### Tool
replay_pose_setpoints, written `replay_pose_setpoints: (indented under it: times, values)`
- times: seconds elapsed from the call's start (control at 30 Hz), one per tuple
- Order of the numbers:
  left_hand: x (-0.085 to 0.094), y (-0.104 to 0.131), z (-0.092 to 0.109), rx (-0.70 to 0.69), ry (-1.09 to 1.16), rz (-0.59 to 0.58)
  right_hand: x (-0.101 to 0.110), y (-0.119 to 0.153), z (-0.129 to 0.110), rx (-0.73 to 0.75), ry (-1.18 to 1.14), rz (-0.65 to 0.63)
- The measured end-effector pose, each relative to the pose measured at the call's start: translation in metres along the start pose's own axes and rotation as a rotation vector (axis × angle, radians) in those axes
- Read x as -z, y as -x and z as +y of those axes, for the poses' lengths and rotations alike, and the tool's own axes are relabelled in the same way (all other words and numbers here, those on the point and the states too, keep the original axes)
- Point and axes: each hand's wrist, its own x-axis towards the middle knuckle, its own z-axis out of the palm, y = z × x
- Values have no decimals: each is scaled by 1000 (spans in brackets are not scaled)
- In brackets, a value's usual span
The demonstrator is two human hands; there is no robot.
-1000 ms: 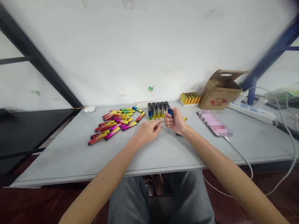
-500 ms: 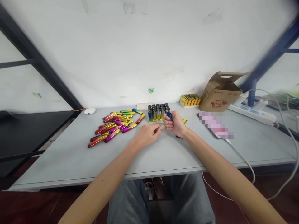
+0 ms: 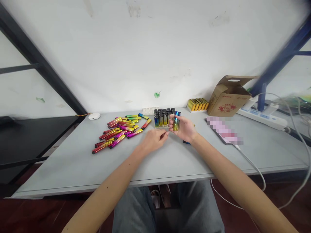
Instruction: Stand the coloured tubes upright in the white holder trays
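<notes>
In my right hand (image 3: 187, 129) I hold a shiny lighter (image 3: 176, 122), blue at the top and yellow lower down. It stands nearly upright against the curled fingers, its front face showing. My left hand (image 3: 154, 139) rests just to the left, fingers curled in and thumb close to them; whatever is inside is hidden. Behind both hands, a block of upright lighters with black tops (image 3: 160, 119) stands in a pale tray, the front left one blue. A dark blue object (image 3: 186, 142) lies partly covered under my right wrist.
Left of my hands lies a loose pile of metallic red, purple, yellow and green lighters (image 3: 119, 134). Along the wall are a white case (image 3: 94, 116), a white perforated tray (image 3: 148, 110), yellow cylinders (image 3: 198, 105) and an open carton (image 3: 228, 103). A phone (image 3: 222, 131) with its cable and a power strip (image 3: 263, 117) are at right.
My right hand has loosened and turned, so the lighter's blue and yellow face now shows where the fist covered most of it. My left hand has stayed in place.
</notes>
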Motion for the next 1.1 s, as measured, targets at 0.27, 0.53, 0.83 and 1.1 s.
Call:
replay_pose_setpoints:
  times: [0.27, 0.53, 0.83, 1.1]
  values:
    - [1, -1, 0, -21, 19, -1, 1, 0, 0, 6, 104, -28]
    - [4, -3, -7, 44, 33, 161, 16, 3, -41, 390, 281, 285]
    - [21, -8, -48, 375, -215, 420, 26, -8, -21, 359, 623, 402]
    - [8, -9, -55, 311, -275, 226, 18, -22, 29, 523, 949, 309]
